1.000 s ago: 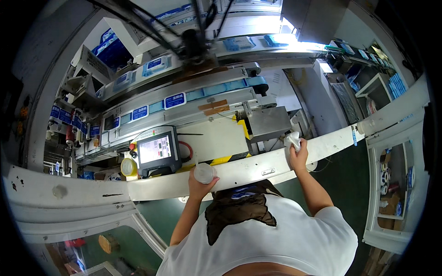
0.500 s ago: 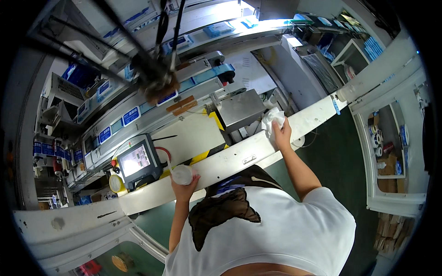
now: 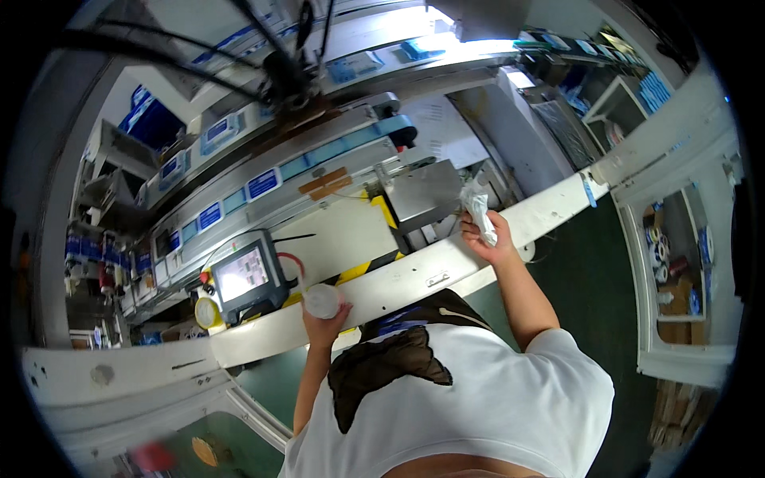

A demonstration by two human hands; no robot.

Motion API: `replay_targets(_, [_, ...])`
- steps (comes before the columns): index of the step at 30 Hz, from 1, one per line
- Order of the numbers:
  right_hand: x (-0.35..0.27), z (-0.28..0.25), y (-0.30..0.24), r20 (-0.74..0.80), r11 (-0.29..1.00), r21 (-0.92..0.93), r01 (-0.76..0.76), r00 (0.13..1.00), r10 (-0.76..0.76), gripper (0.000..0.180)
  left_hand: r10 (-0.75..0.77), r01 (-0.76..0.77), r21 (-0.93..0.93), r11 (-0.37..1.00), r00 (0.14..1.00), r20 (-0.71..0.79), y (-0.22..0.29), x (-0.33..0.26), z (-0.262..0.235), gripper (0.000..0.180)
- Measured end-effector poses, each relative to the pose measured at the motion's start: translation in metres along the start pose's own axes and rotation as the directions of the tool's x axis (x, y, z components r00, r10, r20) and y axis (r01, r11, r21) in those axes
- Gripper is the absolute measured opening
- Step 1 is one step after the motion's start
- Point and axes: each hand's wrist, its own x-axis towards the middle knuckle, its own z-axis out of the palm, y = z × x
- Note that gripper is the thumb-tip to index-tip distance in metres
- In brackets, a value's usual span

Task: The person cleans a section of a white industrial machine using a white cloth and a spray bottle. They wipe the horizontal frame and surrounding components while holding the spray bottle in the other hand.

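Gripping a small white round container (image 3: 323, 300) in my left hand (image 3: 328, 319), low and left of centre, I hold it over the long white rail (image 3: 414, 275). My right hand (image 3: 484, 239), right of centre, clutches a crumpled white cloth (image 3: 478, 209). Beyond, a touchscreen panel (image 3: 243, 275) glows at left.

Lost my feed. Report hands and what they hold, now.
Left hand grips a white round container at the white rail. Right hand clutches a crumpled white cloth beside the metal housing. Nothing blocking either.
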Motion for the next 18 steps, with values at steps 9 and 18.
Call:
replay_targets(9, [0.006, -0.018, 0.042, 0.289, -0.422, -0.906, -0.005, 0.723, -0.628, 0.029, 0.043, -0.041, 0.045, 0.998, 0.998, -0.054, 0.008, 0.003, 0.002, 0.078])
replay_targets(18, [0.008, -0.021, 0.037, 0.209, -0.383, -0.921, -0.076, 0.732, -0.648, 0.039, 0.050, -0.048, 0.020, 0.999, 0.995, -0.088, 0.040, 0.006, -0.011, 0.077])
